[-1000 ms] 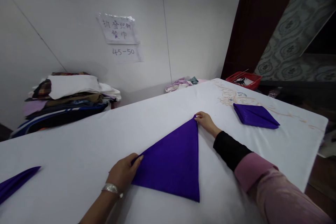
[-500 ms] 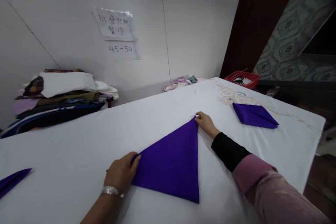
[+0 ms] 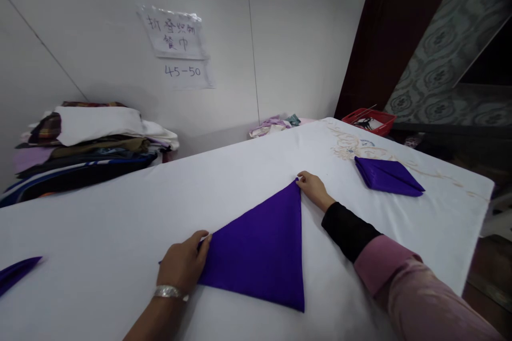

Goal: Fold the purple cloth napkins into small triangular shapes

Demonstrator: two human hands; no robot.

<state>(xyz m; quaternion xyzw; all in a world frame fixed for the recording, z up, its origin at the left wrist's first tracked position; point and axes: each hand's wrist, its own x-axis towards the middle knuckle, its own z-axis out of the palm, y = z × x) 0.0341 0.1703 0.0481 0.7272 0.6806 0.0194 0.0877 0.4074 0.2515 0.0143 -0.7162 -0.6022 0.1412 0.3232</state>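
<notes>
A purple napkin (image 3: 260,250), folded into a triangle, lies on the white tablecloth (image 3: 344,298) in front of me. My left hand (image 3: 186,258), with a silver bracelet at the wrist, pinches its left part between thumb and fingers. Part of the napkin's left tip is hidden under that hand. At the upper right corner, my right hand (image 3: 314,189) grips the cloth with thumb and fingertips. Between my hands the upper edge runs straight and slants up to the right.
Another folded purple napkin (image 3: 388,176) lies at the right, near embroidery. A purple cloth tip (image 3: 20,274) shows at the left edge. Behind the table are a stack of folded clothes (image 3: 100,138), a red basket (image 3: 370,121) and crumpled fabric (image 3: 272,125). Paper signs (image 3: 176,42) hang on the wall.
My left hand has shifted very slightly left with the napkin's edge. My right hand stays at the corner. The view has moved a little.
</notes>
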